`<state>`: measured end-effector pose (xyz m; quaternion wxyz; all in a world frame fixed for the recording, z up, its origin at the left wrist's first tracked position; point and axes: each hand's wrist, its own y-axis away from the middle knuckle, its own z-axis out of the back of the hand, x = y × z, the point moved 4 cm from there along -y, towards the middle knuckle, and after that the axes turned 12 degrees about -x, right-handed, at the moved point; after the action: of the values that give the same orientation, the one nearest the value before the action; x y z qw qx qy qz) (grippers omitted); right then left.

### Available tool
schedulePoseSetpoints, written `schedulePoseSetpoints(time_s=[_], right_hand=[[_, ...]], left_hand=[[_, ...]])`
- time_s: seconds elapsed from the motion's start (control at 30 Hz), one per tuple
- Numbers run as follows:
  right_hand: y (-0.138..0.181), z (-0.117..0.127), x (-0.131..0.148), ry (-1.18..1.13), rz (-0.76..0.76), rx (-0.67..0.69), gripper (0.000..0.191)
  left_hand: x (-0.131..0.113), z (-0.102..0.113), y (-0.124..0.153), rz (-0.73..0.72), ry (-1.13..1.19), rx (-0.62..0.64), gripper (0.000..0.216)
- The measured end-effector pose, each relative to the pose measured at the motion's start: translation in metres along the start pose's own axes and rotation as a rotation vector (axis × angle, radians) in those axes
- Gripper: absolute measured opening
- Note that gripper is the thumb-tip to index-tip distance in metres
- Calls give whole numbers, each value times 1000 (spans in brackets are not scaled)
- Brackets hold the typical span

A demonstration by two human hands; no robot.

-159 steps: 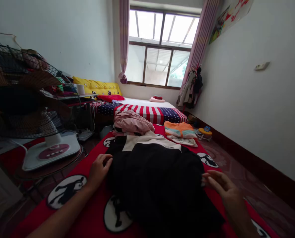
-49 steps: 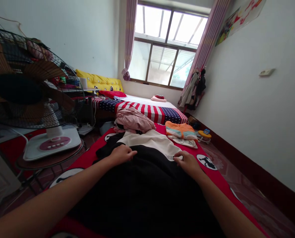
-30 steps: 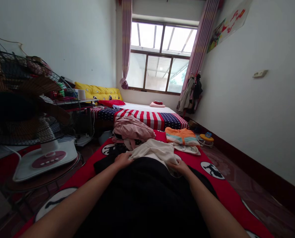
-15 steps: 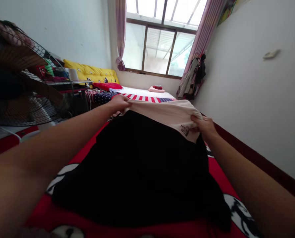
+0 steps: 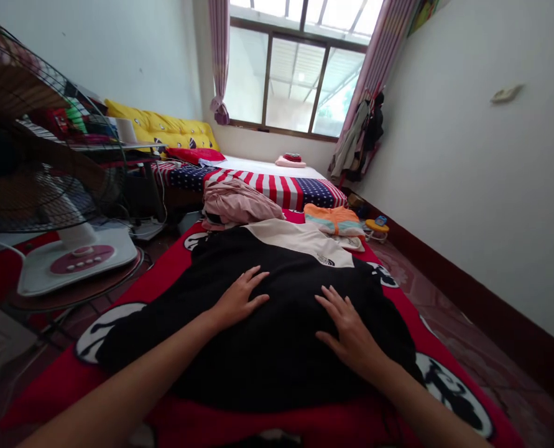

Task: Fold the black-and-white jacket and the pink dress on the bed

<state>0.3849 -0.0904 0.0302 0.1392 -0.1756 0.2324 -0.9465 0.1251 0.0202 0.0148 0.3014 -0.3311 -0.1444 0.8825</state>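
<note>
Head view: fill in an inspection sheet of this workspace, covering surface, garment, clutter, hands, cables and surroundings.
Surface: red cover with black-and-white motifs, partly hidden.
Garment: black top, spread out, pale upper panel, small logo.
Clutter: pink cloth heaped beyond it; orange garment on a pale cloth, far right.
Hands: left hand and right hand palm down, fingers spread, on or just over the black top.
Cables: white cable beside the fan; another cable hangs by the desk.
Surroundings: fan on a round stool, left; bed and window beyond; yellow stool, right.
</note>
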Motion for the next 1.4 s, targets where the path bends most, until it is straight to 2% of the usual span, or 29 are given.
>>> schedulePoseSetpoints(time_s=[0.07, 0.1, 0.2, 0.27, 0.4, 0.73, 1.4], right_hand=[[14, 2, -19, 142, 16, 34, 59], [18, 2, -33, 194, -31, 30, 57], [27, -3, -75, 267, -292, -9, 59], [31, -10, -89, 287, -427, -43, 62], [30, -20, -86, 287, -503, -105, 60], [31, -13, -85, 158, -517, -189, 57], [30, -11, -83, 106, -515, -228, 55]], left_hand=[[2, -8, 2, 11, -88, 62, 61], [3, -12, 1, 7, -132, 89, 62], [4, -23, -2, -27, -240, 114, 64], [5, -28, -3, -39, -291, 84, 65], [6, -34, -1, -38, -346, 47, 63], [4, -33, -4, -9, -370, 57, 61], [5, -33, -4, -7, -364, 39, 60]])
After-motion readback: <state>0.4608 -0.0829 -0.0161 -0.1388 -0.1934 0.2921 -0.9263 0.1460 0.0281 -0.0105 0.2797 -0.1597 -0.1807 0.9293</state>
